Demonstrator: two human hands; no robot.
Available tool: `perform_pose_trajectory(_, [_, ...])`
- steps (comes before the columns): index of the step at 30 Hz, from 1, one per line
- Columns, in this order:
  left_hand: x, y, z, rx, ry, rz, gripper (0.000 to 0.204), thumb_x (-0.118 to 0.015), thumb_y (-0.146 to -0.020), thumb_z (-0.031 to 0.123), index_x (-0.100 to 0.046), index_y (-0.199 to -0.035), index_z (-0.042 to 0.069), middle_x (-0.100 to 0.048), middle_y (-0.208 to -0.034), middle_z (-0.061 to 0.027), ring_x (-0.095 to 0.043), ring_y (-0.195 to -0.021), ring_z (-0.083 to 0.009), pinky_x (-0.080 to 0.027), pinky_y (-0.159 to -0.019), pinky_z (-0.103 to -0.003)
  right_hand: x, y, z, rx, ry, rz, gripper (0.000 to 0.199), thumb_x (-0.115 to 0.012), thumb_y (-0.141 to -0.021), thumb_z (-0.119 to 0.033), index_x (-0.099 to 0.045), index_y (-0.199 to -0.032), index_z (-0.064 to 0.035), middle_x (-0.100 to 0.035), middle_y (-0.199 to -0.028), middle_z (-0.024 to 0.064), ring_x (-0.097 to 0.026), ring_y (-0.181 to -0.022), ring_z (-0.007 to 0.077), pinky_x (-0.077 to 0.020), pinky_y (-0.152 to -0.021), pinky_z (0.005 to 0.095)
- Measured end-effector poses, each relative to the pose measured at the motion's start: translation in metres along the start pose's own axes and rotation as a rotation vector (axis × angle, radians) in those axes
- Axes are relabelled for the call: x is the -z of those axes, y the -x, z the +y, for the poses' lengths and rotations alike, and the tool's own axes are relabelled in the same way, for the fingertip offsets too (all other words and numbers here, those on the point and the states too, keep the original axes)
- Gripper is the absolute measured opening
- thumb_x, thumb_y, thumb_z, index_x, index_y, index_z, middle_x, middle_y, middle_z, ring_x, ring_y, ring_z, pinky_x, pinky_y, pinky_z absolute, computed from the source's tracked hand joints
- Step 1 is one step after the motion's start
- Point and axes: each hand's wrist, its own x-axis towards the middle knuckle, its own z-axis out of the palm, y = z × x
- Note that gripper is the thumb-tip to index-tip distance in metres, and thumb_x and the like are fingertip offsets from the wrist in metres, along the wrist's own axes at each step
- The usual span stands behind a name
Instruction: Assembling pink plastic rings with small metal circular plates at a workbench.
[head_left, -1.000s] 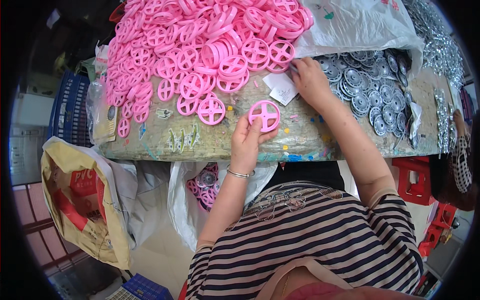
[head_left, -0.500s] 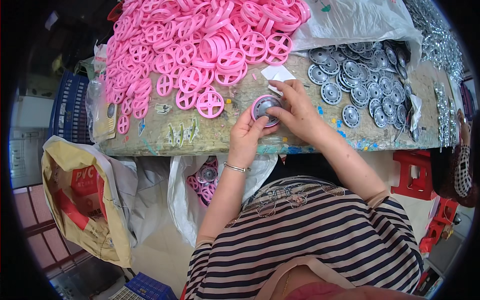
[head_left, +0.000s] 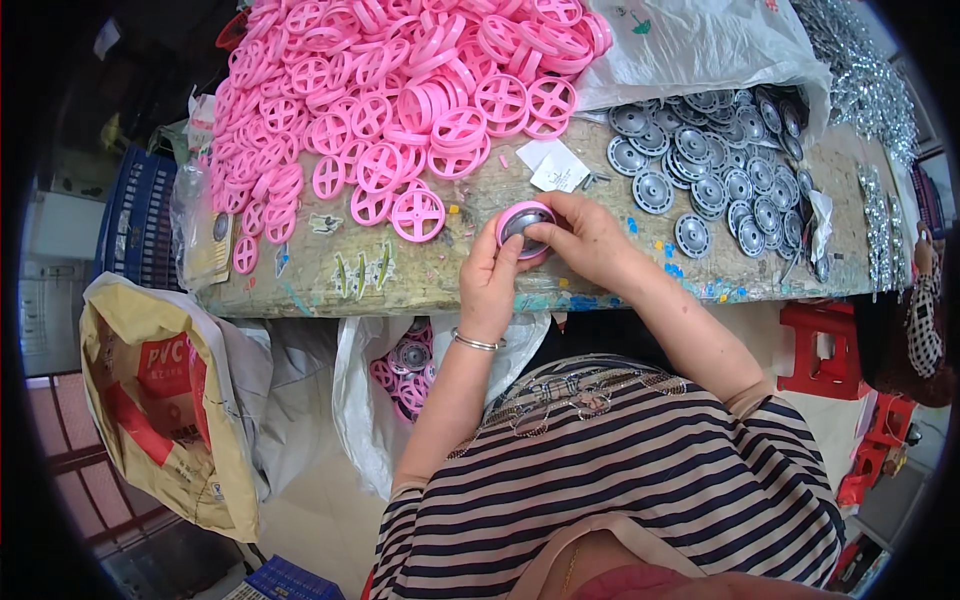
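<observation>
Between my two hands is a pink plastic wheel (head_left: 505,217) with a grey disc (head_left: 524,222) sitting inside its rim. My left hand (head_left: 490,280) grips the wheel from the lower left, with the thumb on the disc. The fingers of my right hand (head_left: 590,237) curl round the far and right edge, and that thumb also presses on the disc. Beyond my hands lies a large heap of pink four-spoked wheels (head_left: 380,110). At the right is a pile of grey metallic-looking discs (head_left: 715,165).
White paper pieces (head_left: 556,166) lie behind my hands. A white plastic sheet (head_left: 700,45) and silver tinsel (head_left: 865,75) cover the far right. Below the table edge, a white bag (head_left: 365,385) holds wheels fitted with discs. A yellow-brown sack (head_left: 165,400) stands at left; a red stool (head_left: 820,355) is at right.
My right fingers have come down from above the wheel and closed round its edge. The white paper behind them shows more fully. The view has shifted slightly.
</observation>
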Motion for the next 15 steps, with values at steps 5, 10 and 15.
perform_pose_trajectory(5, [0.032, 0.043, 0.015, 0.001, -0.224, 0.309, 0.031, -0.043, -0.1, 0.017, -0.049, -0.124, -0.002, -0.058, -0.109, -0.0092, -0.062, -0.093, -0.0146, -0.057, -0.069, -0.026, 0.027, -0.029, 0.0, 0.114, 0.353, 0.172, 0.027, -0.057, -0.092, -0.018, -0.058, -0.113, -0.0005, -0.06, -0.097, 0.0094, -0.059, -0.082, 0.0189, -0.0474, -0.079, 0.0312])
perform_pose_trajectory(10, [0.115, 0.113, 0.026, 0.052, -0.521, 0.643, 0.029, -0.046, -0.099, 0.019, -0.056, -0.115, -0.003, -0.06, -0.107, -0.0108, -0.063, -0.085, -0.0187, -0.053, -0.068, -0.028, 0.062, -0.099, 0.015, 0.483, 0.814, 0.415, 0.025, -0.063, -0.085, -0.016, -0.058, -0.106, -0.0035, -0.056, -0.109, 0.0147, -0.053, -0.1, 0.0349, -0.0455, -0.084, 0.0411])
perform_pose_trajectory(15, [0.154, 0.14, 0.017, -0.145, -1.395, 0.596, 0.03, -0.051, -0.095, 0.021, -0.058, -0.112, -0.004, -0.063, -0.099, -0.0177, -0.063, -0.08, -0.0335, -0.049, -0.076, -0.038, 0.073, -0.117, 0.027, 0.358, 1.025, 0.334, 0.019, -0.065, -0.081, -0.014, -0.058, -0.096, -0.0038, -0.056, -0.1, 0.0156, -0.055, -0.094, 0.0364, -0.0455, -0.081, 0.0438])
